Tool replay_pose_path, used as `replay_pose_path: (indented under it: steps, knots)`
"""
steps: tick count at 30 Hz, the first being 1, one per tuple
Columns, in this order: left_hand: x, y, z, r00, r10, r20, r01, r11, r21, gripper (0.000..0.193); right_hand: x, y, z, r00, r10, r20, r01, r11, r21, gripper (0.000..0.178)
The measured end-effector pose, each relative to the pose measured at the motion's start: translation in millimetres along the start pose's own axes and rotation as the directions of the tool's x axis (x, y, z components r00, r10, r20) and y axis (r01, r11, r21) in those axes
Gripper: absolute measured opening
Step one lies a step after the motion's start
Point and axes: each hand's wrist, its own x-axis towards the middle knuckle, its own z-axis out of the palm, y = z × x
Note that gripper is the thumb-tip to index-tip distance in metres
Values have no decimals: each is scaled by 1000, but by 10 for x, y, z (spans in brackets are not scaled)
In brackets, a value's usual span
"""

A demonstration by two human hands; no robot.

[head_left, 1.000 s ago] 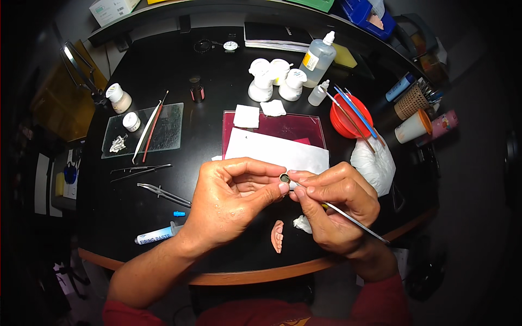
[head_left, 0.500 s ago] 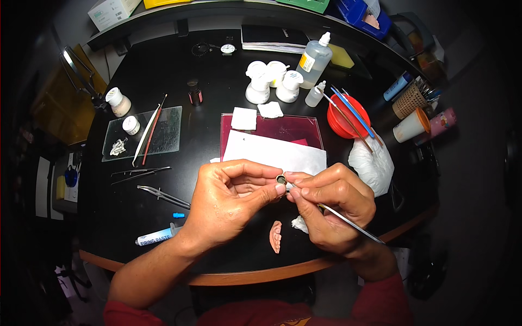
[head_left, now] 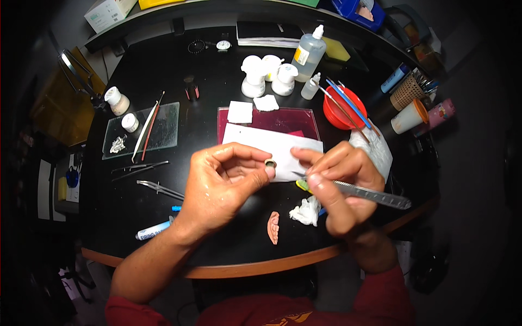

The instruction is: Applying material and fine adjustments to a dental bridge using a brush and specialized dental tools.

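My left hand (head_left: 220, 187) pinches a small hollow dental crown (head_left: 270, 163) between thumb and forefinger, its dark inside showing. To the right, my right hand (head_left: 345, 187) grips a scalpel (head_left: 375, 194) by its flat, ruled metal handle. Its thin tip points left toward the crown, apart from it. Below the hands lie a pink dental model piece (head_left: 273, 228) and a crumpled white tissue (head_left: 306, 212). A yellow-green object (head_left: 303, 186) shows partly beside my right fingers. Behind the crown, a white paper sheet (head_left: 255, 140) covers part of a dark red glass slab (head_left: 299, 116).
White jars (head_left: 253, 79) and a clear bottle (head_left: 310, 54) stand at the back. Brushes rest across a red bowl (head_left: 345, 117) beside a white plastic bag (head_left: 375, 149). At left are a glass plate (head_left: 168, 127), tweezers (head_left: 157, 188) and a paste syringe (head_left: 154, 231).
My right hand has drawn away from the crown to the right, turning the scalpel so its flat handle shows. The crumpled tissue is more exposed. My left hand keeps hold of the crown.
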Motion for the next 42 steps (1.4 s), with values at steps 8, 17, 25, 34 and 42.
replay_pose_path:
  steps: [8, 17, 25, 34, 42]
  knots:
    - [137, 13, -180, 992, 118, -41, -116, 992, 39, 19, 123, -128, -77, 867, 470, 169, -491, 862, 125, 12]
    - [149, 25, -198, 998, 67, -23, -65, 996, 58, 21, 65, 10, -120, 609, 496, 619, -229, 857, -462, 17]
    - [163, -5, -224, 997, -67, 37, 71, 988, -134, 25, 102, 3, -108, 580, 440, 686, -150, 885, -441, 12]
    - [167, 58, -200, 993, -115, 34, 120, 963, -241, 22, 168, -42, -155, 725, 373, 579, -366, 921, -136, 17]
    - [115, 25, -154, 992, 95, 87, -80, 983, -167, 20, 152, 10, -111, 746, 563, 357, -623, 779, 73, 19]
